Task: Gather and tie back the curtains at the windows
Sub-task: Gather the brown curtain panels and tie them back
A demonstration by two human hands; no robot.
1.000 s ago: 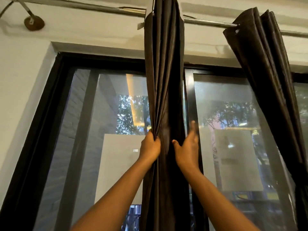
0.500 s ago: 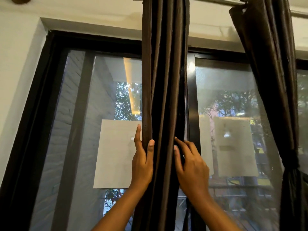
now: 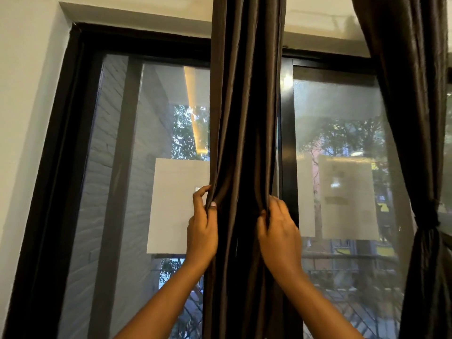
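Centrally, gathered curtain (image 3: 244, 118) hung vertical between left hand (image 3: 203, 231) and right hand (image 3: 278, 231), each pinching one edge, equally near.

Both our bare forearms reach up and forward from the bottom edge, converging slightly. Our left hand (image 3: 203, 231) is raised, back toward us, fingers curled and pinching the fabric's left edge, thumb pressed in front. Our right hand (image 3: 278, 228) mirrors it, fingers curled into the folds.
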